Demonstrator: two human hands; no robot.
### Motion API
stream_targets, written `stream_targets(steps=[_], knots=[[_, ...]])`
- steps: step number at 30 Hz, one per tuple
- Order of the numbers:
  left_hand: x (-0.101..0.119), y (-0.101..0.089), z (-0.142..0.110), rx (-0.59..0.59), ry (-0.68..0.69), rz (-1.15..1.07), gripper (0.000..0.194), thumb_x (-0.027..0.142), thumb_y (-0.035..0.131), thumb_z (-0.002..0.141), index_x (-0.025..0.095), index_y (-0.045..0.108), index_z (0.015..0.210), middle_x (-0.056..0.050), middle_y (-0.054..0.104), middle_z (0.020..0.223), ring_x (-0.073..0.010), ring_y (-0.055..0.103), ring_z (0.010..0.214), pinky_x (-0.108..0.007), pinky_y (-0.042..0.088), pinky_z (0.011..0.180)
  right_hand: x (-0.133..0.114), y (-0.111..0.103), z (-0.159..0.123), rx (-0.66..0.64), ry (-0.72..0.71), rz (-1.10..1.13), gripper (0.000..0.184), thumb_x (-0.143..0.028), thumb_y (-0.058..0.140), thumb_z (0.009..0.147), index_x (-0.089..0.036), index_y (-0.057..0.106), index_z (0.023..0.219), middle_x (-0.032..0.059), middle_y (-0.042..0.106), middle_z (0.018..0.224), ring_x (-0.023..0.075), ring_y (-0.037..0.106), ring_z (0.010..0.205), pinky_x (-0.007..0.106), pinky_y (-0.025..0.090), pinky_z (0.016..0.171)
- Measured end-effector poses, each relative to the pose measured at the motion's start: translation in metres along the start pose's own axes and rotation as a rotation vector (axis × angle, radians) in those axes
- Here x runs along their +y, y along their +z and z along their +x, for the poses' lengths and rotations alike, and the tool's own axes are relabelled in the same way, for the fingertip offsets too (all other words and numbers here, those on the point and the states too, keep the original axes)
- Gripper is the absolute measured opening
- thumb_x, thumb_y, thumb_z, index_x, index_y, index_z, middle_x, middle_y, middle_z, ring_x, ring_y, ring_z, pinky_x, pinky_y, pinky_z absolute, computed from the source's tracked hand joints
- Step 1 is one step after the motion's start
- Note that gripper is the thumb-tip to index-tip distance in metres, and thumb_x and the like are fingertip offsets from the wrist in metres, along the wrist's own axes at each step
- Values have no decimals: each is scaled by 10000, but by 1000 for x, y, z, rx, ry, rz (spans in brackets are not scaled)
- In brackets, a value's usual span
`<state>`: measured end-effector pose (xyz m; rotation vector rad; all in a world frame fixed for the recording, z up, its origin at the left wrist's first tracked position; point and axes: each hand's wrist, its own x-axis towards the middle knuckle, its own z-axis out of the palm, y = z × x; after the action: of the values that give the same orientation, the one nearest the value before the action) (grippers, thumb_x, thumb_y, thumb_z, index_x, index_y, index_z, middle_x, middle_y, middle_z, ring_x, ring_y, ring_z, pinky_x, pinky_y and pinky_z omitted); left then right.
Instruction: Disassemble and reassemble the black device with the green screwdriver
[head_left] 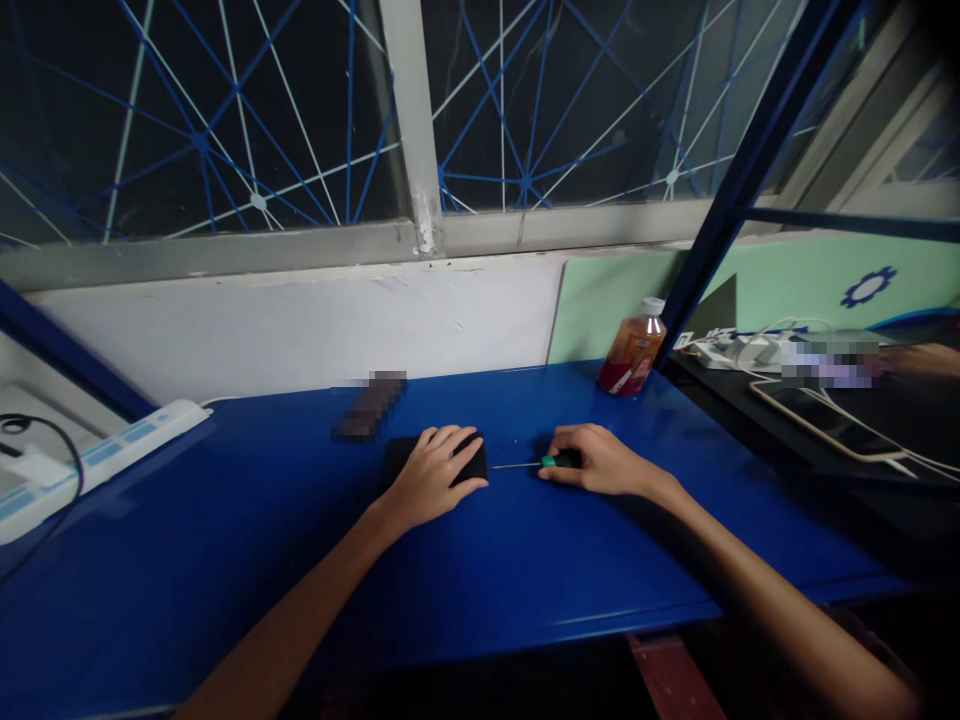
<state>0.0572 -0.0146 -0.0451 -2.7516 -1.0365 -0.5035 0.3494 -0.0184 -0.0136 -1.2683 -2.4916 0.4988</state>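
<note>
My left hand [437, 468] lies over a flat black box-like object [471, 464] on the blue table, its fingers reaching to the far edge and the thumb along the near edge. Much of the object is hidden under the palm. My right hand [600, 460] grips a screwdriver [547, 462] by its green and black handle. The thin metal shaft points left, with its tip at the right end of the black object. Whether the tip sits in a screw is too small to see.
Behind my left hand lies a blurred dark item [371, 405]. A drink bottle [634, 348] stands at the back right. A white power strip [105, 465] runs along the left. On the black surface at right are a phone [825, 420], cables and part of another person's hand [926, 362].
</note>
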Motion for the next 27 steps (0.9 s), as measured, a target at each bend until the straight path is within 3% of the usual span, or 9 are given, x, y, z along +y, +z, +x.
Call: stream_targets(steps=[7,14,19,27], knots=[[0,0,0,1,1,0,486,491,493,942,192,502,1324,-132,527,1366,-317,477,1240,-503,386,1000,-3,5,1,-7,33,12,300,-461,704,776,-189,591,833,-35,561,620,110,467,549,245,270,535],[1,-1,0,1,-5,-15,492,502,487,942,209,488,1336,-126,526,1366,-312,475,1244,-507,383,1003,-6,-1,-1,-19,-4,25,361,-467,469,941,-183,658,825,10,620,644,121,502,557,268,290,560],[1,-1,0,7,-1,-18,485,491,487,944,200,490,1332,-129,526,1365,-310,478,1245,-512,381,1006,0,0,0,-6,-10,6,346,-520,617,834,-179,645,780,37,647,785,144,539,646,264,318,575],[1,-2,1,-15,-11,-4,497,489,513,932,186,502,1326,-136,527,1366,-317,470,1250,-508,376,1014,-7,4,-1,-34,39,-12,313,-503,641,822,-207,548,857,-13,593,678,137,515,594,262,299,560]])
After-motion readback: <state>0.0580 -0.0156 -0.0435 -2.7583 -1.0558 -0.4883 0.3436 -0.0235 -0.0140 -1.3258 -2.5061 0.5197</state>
